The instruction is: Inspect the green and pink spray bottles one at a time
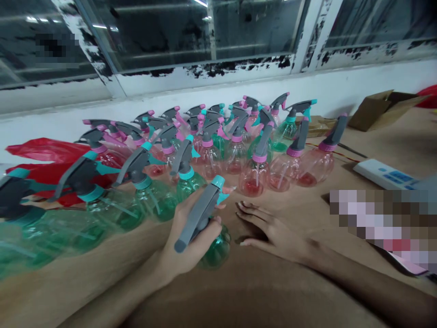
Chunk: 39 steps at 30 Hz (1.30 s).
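Note:
My left hand is wrapped around the neck of a green spray bottle, just under its grey and turquoise trigger head. The bottle's base is at the brown tabletop; I cannot tell whether it touches. To its right, my right hand rests low over the table with its fingers stretched out and nothing in them. A row of green spray bottles runs off to the left of my left hand. Beyond my fingertips stand pink spray bottles with grey heads and pink collars.
Several more pink and green bottles crowd towards the white wall below the windows. Red plastic lies behind the left bottles. On the right are a white device with blue buttons, an open cardboard box and a blurred-out flat item.

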### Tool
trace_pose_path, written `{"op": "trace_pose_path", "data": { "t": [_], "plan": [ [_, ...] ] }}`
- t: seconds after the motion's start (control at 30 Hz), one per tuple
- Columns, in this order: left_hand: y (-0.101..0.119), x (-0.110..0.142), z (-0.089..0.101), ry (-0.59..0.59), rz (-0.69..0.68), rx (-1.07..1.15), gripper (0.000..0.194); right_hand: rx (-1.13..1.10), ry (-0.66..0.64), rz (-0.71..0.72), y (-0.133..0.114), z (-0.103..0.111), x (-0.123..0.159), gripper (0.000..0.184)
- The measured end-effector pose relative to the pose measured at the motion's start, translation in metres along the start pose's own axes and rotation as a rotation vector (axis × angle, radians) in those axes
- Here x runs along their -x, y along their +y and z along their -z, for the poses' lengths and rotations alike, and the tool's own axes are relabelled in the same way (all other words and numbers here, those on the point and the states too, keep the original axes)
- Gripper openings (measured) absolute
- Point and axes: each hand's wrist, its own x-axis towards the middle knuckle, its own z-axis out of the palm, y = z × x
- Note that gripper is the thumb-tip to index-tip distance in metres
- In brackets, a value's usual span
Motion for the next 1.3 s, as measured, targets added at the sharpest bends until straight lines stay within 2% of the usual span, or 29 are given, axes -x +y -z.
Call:
{"op": "trace_pose_path", "data": {
  "t": [0.9,1.3],
  "plan": [
    [0.0024,0.0002,-0.0006,-0.003,0.064,0.016,0.043,-0.026,0.021,0.008,0.0031,-0.0016,0.002,0.064],
    [0.0039,0.0016,-0.0015,0.037,0.087,0.058,0.04,-0.015,0.018,-0.005,0.0016,0.0003,0.0014,0.064]
  ]
}}
